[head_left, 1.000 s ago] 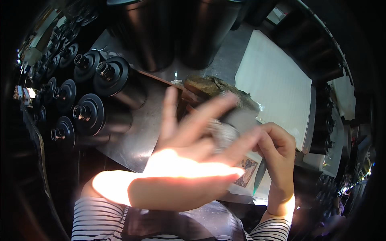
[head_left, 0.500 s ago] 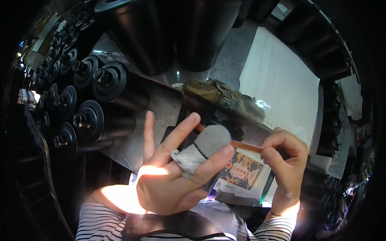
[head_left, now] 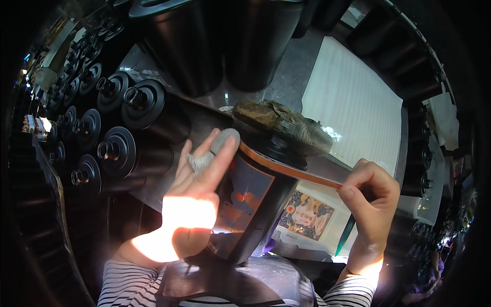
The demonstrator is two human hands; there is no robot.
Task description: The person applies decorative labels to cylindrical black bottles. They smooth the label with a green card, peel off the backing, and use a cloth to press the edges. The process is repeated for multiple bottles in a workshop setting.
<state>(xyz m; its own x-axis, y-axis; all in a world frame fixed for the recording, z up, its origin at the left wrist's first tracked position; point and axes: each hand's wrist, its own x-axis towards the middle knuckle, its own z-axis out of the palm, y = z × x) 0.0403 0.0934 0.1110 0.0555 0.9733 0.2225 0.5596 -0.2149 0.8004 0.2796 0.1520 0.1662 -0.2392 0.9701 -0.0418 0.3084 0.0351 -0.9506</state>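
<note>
A black bottle [head_left: 263, 210] with a picture label on its side lies in front of me, its neck pointing away. Along its far end runs a brown strip [head_left: 286, 169], laid against the bottle at the left and stretched off to the right. My right hand [head_left: 371, 197] pinches the strip's right end. A green pointed tool [head_left: 346, 238] sticks down from that same hand. My left hand [head_left: 197, 204] is beside the strip's left end, fingers stretched out, with grey fabric finger covers [head_left: 224, 140] on some of them. Its palm is in bright sunlight.
Several black bottles [head_left: 117, 148] lie stacked at the left, necks toward me. Tall black containers [head_left: 179, 46] stand at the back. A brown textured lump [head_left: 281, 123] sits beyond the bottle. White sheets [head_left: 358, 102] lie at the right, and a printed label sheet [head_left: 309, 215] is nearer.
My left hand has moved left and back from in front of the bottle, uncovering its label and the brown strip. My right hand has shifted slightly right, still pinching the strip.
</note>
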